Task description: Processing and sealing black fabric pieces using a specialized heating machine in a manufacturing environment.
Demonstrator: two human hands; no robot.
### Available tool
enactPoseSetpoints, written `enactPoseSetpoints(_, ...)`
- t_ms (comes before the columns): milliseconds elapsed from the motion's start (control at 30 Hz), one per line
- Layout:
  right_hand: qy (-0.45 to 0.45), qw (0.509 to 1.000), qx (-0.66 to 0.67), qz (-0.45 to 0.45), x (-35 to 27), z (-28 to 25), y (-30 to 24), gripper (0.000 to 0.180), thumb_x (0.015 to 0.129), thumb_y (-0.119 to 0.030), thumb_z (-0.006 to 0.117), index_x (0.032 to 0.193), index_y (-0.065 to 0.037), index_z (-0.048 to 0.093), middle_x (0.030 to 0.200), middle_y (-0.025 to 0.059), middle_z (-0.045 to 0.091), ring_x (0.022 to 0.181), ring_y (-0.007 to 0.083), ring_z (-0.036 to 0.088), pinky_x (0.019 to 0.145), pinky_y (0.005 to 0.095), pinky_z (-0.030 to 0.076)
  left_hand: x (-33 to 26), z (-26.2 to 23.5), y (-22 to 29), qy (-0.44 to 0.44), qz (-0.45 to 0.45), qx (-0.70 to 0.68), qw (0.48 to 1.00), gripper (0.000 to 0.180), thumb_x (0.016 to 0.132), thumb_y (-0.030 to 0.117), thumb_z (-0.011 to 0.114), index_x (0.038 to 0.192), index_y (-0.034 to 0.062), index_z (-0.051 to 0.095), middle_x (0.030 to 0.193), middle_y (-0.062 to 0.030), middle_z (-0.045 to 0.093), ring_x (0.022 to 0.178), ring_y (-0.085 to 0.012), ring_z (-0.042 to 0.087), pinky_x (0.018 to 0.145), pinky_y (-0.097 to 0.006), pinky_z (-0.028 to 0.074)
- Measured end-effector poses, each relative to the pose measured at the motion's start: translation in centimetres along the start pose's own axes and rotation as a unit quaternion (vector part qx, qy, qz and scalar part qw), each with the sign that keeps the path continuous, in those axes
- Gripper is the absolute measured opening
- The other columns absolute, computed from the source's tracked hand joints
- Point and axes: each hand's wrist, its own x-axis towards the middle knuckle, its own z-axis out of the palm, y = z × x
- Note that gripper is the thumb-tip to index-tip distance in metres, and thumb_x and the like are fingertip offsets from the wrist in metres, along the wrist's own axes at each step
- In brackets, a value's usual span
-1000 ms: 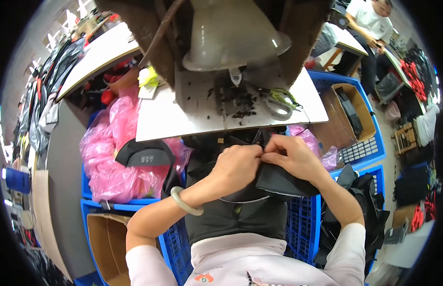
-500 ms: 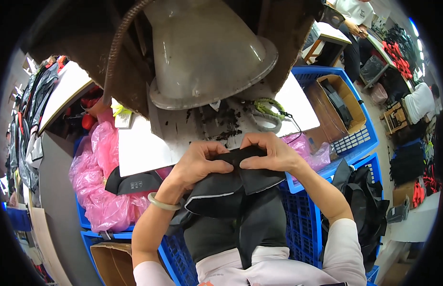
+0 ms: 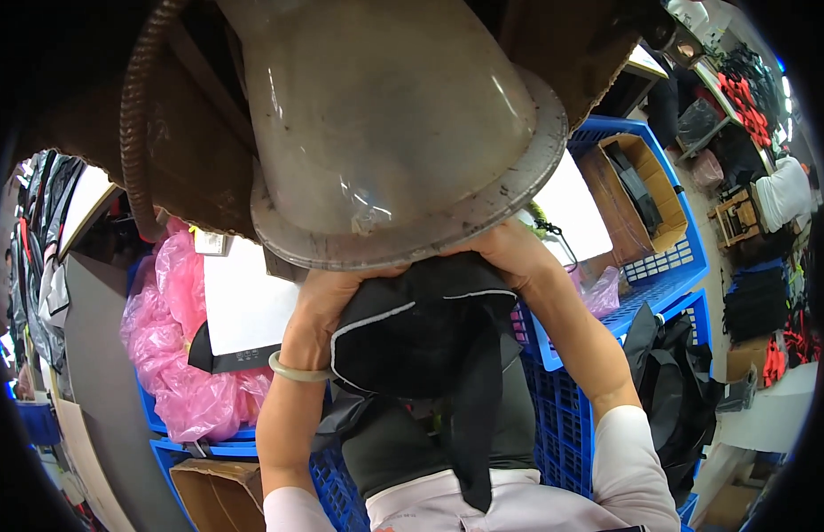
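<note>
A black fabric piece (image 3: 421,355) with pale edging lines hangs between my hands, a long black strip of it trailing down over my lap. My left hand (image 3: 330,293), below a pale bangle on the wrist, grips the fabric's upper left side. At its upper right, my right hand (image 3: 518,253) is closed on the same piece. Just above them a large cloudy bell-shaped cover (image 3: 394,133) juts out, and its rim hides most of my fingertips and the fabric's top edge.
Brown cardboard (image 3: 70,115) and a ribbed hose (image 3: 135,115) flank the cover. A white board (image 3: 243,306) lies behind my hands. Pink plastic bags (image 3: 177,337) fill the left side. Blue crates (image 3: 563,426) stand around me, one with an open carton (image 3: 665,191), another with black material (image 3: 669,390).
Both hands have moved forward with the fabric, up under the cover's rim. The view has shifted so the cover looks larger. The pale-edged panels now hang rounder and fuller.
</note>
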Motion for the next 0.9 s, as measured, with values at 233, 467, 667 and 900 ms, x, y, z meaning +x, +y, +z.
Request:
enactPoseSetpoints(233,0.019,0.998,0.058,0.005,0.3,0.5,-0.3,0.033,0.074,-0.003,0.062,0.106,0.006,0.060,0.099,0.0109,0.064,0.088,0.0151,0.060,0.081,0.0237,0.046,1.6,-3.0,-2.7,0.053,0.058,-0.022,0.997,0.032,0.065,-0.006,0.065,0.097,-0.0011,0.060,0.089,-0.0083,0.062,0.080,-0.0181,0.061,0.075,-0.027,0.050)
enactPoseSetpoints(467,-0.002,0.998,0.067,-0.019,0.4,0.2,0.3,0.032,0.075,-0.002,0.062,0.106,0.006,0.060,0.098,0.0100,0.064,0.086,0.0141,0.060,0.081,0.0240,0.046,0.9,-1.5,-2.3,0.061,0.061,-0.067,0.994,0.032,0.066,-0.004,0.066,0.097,-0.0006,0.061,0.089,-0.0086,0.063,0.080,-0.0185,0.061,0.075,-0.027,0.050)
enactPoseSetpoints(667,0.004,0.997,0.065,-0.040,0.2,0.2,0.8,0.030,0.076,-0.003,0.061,0.104,0.006,0.061,0.097,0.0089,0.064,0.086,0.0129,0.059,0.079,0.0236,0.046,-0.6,0.6,-0.5,0.073,0.077,0.003,0.994,0.028,0.066,0.000,0.067,0.094,-0.0004,0.063,0.088,-0.0069,0.062,0.077,-0.0157,0.059,0.072,-0.026,0.047)
enactPoseSetpoints(900,0.028,0.995,0.076,-0.051,0.8,0.6,0.9,0.027,0.077,-0.004,0.061,0.102,0.006,0.062,0.093,0.0082,0.064,0.084,0.0123,0.059,0.078,0.0226,0.046,0.0,-0.1,-0.6,0.040,0.084,-0.032,0.995,0.032,0.076,0.003,0.065,0.106,-0.0051,0.056,0.100,-0.0107,0.060,0.085,-0.0178,0.059,0.074,-0.027,0.049)
